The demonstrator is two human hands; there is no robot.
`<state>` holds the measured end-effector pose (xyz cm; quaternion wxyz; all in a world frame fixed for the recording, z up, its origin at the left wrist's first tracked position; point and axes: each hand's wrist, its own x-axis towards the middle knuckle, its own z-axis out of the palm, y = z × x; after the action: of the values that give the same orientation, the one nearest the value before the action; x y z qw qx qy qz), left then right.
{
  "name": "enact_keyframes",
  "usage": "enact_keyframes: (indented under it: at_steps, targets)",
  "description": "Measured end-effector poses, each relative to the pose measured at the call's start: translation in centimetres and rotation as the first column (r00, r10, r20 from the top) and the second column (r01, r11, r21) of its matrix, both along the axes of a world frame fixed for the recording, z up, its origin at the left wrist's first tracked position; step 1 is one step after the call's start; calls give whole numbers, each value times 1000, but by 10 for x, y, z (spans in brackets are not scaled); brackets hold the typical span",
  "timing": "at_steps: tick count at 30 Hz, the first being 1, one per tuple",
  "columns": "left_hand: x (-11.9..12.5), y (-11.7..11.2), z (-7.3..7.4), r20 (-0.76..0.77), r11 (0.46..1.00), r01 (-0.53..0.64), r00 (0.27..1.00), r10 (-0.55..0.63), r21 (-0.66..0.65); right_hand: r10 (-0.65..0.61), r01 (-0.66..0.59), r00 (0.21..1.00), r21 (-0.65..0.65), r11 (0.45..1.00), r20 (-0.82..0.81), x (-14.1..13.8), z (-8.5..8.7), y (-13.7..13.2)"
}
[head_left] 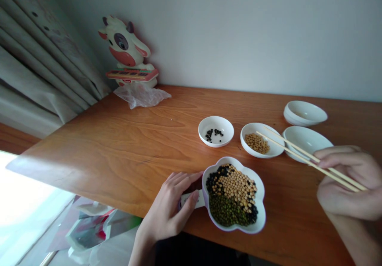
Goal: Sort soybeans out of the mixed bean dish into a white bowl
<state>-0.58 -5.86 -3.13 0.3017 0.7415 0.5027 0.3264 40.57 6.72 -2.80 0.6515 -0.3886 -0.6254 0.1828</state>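
Meanwhile, left hand (168, 206) gripping flower-shaped bowl (262, 214), right hand (346, 182) pinching chopsticks (298, 154)

Right hand (347, 182) holds chopsticks (298, 155) over a bowl of soybeans (276, 151); left hand (168, 206) grips a flower-shaped bean dish (260, 214).

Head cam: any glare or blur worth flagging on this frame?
Head view: the blown-out patch at lower left has lost all detail, and glare pales the table at its left corner. Wide-angle tilt slants the table edge. The right hand and chopsticks show no obvious motion blur.
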Motion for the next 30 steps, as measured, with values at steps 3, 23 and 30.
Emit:
enact_keyframes:
  at_steps: [3,23,30]
  targets:
    - [0,0,0,-6,1000,2,1000,-2,9,45,-40,998,106,994,-42,-18,12,-9]
    - [0,1,2,-12,1000,-10,1000,10,-11,513,-460,845,-288,840,150,-79,4,-41]
    - [0,2,2,-6,1000,0,1000,0,3,509,-463,849,-261,847,144,-77,-1,-40]
